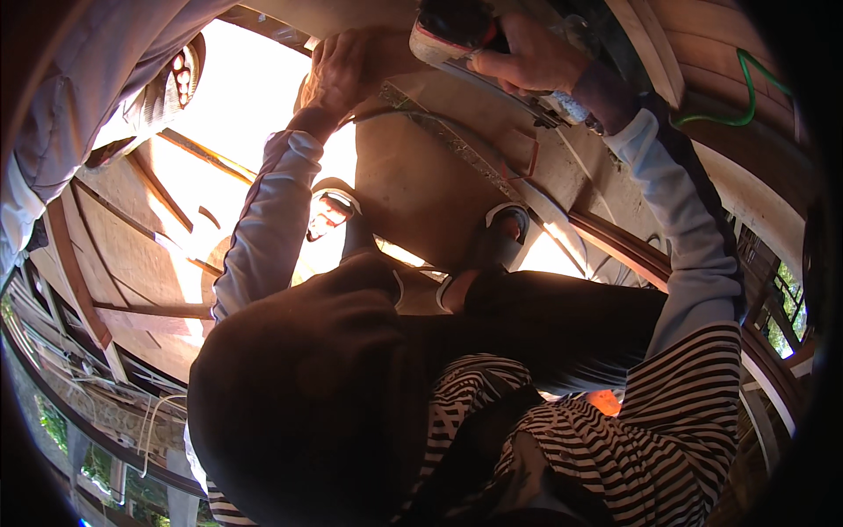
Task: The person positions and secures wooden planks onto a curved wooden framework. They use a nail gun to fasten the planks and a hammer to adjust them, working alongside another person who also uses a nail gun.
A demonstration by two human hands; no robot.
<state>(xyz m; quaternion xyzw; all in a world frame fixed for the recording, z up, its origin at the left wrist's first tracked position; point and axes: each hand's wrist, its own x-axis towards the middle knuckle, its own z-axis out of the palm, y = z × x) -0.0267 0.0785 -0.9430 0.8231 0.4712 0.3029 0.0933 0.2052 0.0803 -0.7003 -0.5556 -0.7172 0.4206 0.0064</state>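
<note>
At the top of the head view, my right hand (pixel 537 54) is closed round a dark power tool (pixel 452 33) with a red stripe and a pale lower edge. Its exact kind is hard to make out in the shadow. To its left, my left hand (pixel 335 75) grips the end of a brown wooden piece (pixel 386 54), its fingers bent over the top. The tool's front lies close to this wood; I cannot tell whether they touch. Below both hands a brown board (pixel 421 176) stretches between my sandalled feet.
A dark cable (pixel 439 121) crosses the board. A green hose (pixel 748 101) curls at the upper right beside wooden planks (pixel 702 44). Wooden strips (pixel 158 189) lie on the left. Another person's sandalled foot (pixel 183 77) and draped clothing (pixel 97 79) show at the upper left.
</note>
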